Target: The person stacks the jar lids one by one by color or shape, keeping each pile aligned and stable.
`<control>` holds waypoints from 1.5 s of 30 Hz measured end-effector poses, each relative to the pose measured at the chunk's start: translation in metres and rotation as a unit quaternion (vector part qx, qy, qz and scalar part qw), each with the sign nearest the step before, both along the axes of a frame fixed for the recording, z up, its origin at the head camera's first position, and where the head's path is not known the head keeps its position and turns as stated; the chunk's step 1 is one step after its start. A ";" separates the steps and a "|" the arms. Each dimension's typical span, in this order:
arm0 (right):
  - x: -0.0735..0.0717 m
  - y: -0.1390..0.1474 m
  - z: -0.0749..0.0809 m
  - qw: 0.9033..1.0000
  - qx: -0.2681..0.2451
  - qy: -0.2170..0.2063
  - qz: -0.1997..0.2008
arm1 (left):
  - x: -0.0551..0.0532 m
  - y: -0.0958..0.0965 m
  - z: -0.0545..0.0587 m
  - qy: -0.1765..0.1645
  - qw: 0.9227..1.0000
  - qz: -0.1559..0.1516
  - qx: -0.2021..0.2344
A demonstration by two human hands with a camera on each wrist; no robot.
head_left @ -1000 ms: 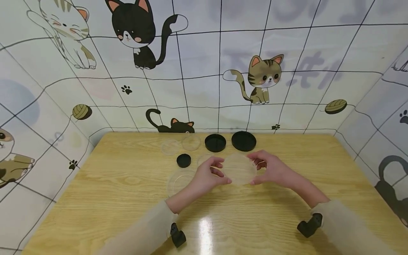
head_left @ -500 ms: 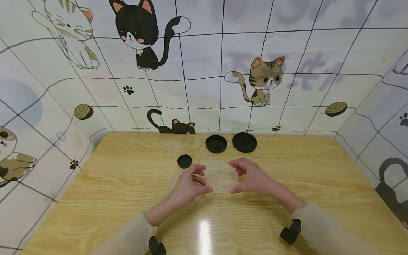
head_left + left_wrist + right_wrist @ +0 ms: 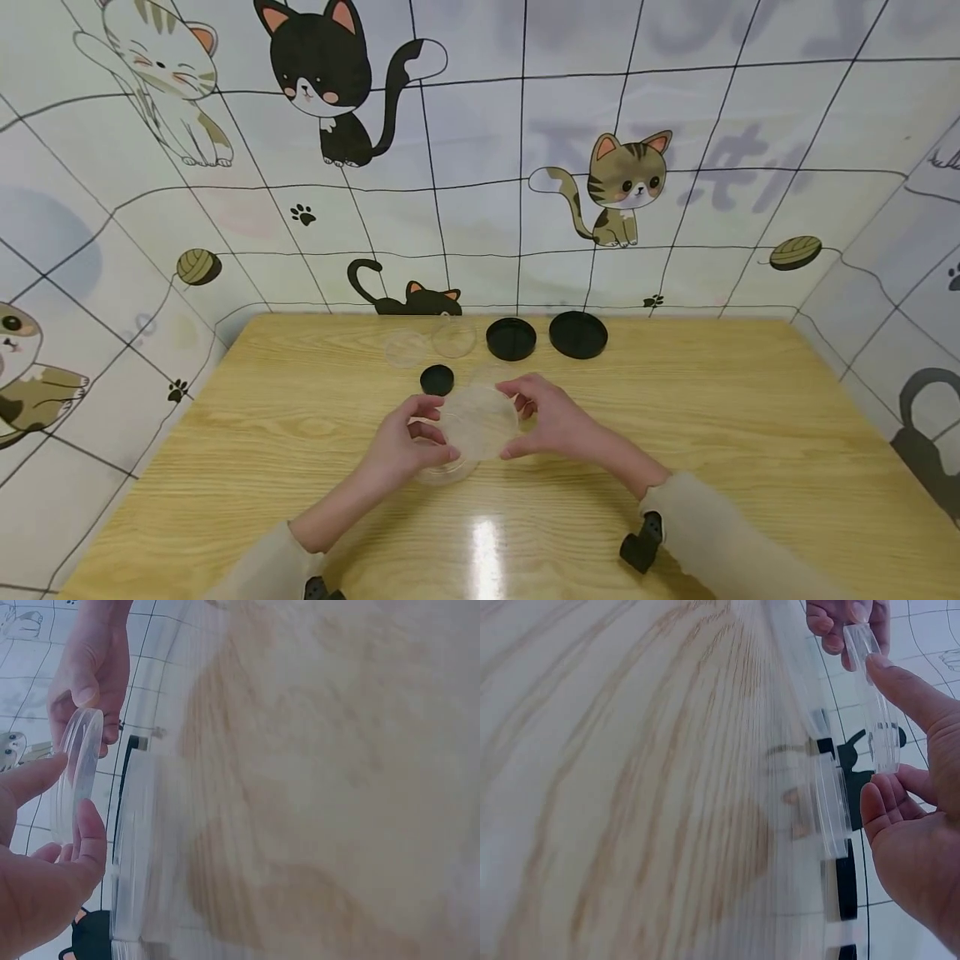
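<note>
Both hands hold a clear shallow round dish (image 3: 477, 422) by opposite sides, tilted above the table. My left hand (image 3: 405, 446) grips its left rim between thumb and fingers. Its right rim is pinched by the right hand (image 3: 555, 421). Seen edge-on in the left wrist view, the held dish (image 3: 86, 761) is apart from the tabletop. Partly hidden beneath it, a larger clear dish (image 3: 450, 477) lies on the wood. Another clear dish (image 3: 489, 373) sits just behind, mostly covered by the held one.
A small black round dish (image 3: 437, 380) lies behind the left hand. Two larger black dishes, one in the middle (image 3: 511, 339) and one further right (image 3: 578, 335), stand along the back edge. Clear discs (image 3: 406, 349) lie left of them. A cat-patterned cloth wall (image 3: 480, 208) closes off the table's back.
Both hands have carried the clear dish leftward and slightly toward me, from the right of the larger clear dish to over it. The dishes on the table have stayed put.
</note>
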State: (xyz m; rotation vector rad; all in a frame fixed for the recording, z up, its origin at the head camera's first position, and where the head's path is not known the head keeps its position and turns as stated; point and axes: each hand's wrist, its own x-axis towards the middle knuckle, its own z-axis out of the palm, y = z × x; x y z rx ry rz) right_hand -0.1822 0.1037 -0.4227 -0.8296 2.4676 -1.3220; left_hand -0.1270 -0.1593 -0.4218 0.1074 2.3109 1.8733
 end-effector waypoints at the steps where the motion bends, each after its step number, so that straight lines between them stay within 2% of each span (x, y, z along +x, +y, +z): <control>1: 0.000 -0.004 0.000 1.000 -0.001 0.001 0.002 | 0.001 -0.003 0.000 -0.002 1.000 0.005 -0.003; 4: 0.002 -0.016 0.000 1.000 -0.005 0.004 0.012 | 0.004 -0.015 0.000 -0.006 1.000 0.013 -0.010; 9: 0.003 -0.035 -0.002 1.000 0.005 0.007 0.014 | 0.007 -0.033 0.002 -0.005 1.000 0.009 -0.027; 16: 0.003 -0.050 -0.001 1.000 0.010 -0.014 0.009 | 0.005 -0.046 0.002 -0.013 0.999 0.007 -0.046; 29: 0.001 -0.058 -0.002 0.998 0.054 -0.021 0.017 | 0.005 -0.048 -0.003 -0.023 0.998 0.015 -0.064; 35: 0.001 -0.059 -0.006 0.998 0.058 -0.011 0.021 | 0.007 -0.047 -0.003 -0.024 0.998 0.013 -0.055; 45: 0.002 -0.059 -0.012 0.999 0.044 -0.005 0.026 | 0.007 -0.048 -0.009 -0.028 0.997 0.025 -0.071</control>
